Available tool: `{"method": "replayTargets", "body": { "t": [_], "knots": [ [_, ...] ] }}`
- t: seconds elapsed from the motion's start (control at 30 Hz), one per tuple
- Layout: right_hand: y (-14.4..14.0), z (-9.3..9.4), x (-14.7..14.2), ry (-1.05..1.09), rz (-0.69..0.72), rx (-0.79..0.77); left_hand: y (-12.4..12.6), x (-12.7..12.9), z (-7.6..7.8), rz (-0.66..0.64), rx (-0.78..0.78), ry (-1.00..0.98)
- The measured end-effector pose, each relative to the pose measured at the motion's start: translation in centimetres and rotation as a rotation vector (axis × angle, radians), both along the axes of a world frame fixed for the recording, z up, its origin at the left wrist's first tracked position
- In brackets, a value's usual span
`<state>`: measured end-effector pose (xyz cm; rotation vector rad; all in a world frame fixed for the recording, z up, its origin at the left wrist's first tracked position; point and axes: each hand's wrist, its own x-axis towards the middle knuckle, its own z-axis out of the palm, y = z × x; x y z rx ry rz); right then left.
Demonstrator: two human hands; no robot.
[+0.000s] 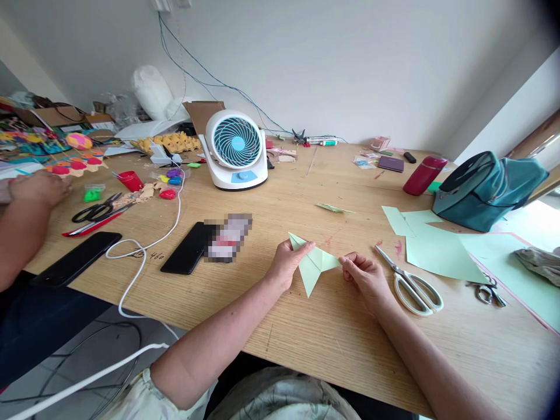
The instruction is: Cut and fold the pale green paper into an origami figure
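Note:
A pale green folded paper (313, 266) with pointed corners is held just over the wooden table, between both hands. My left hand (285, 262) is closed on its left side, the thumb lying on top. The fingertips of my right hand (362, 277) pinch its right-hand point. Creases run across the paper's middle. To the right of my right hand lie white-handled scissors (415, 289). Farther back on the table rests a small flat piece of folded green paper (334, 208).
Green paper sheets (441, 254), keys (489, 291), a teal bag (481, 189) and a red bottle (424, 175) are at right. A white fan (236, 149) stands behind two phones (190, 248) (79, 256). Another person's hand (39, 186) is at far left, near black scissors (97, 209).

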<state>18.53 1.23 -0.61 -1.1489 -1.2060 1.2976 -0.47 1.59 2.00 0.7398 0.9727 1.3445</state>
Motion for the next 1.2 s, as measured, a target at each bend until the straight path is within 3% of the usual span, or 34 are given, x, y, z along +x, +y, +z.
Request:
{"method": "replayTargets", "body": {
  "t": [0.23, 0.57, 1.0, 1.2],
  "knots": [
    [0.18, -0.47, 0.13, 0.043, -0.029, 0.023, -0.22, 0.27, -0.84, -0.189, 0.005, 0.071],
    [0.13, -0.35, 0.12, 0.019, -0.006, 0.035, -0.21, 0.0, -0.36, -0.109, 0.005, 0.041],
    [-0.11, -0.13, 0.23, -0.066, 0.092, 0.037, -0.11, 0.27, -0.78, -0.119, -0.025, -0.043],
    [0.11, -0.13, 0.08, -0.058, 0.051, 0.041, -0.16, 0.36, -0.9, -0.17, -0.03, 0.054]
  ]
}}
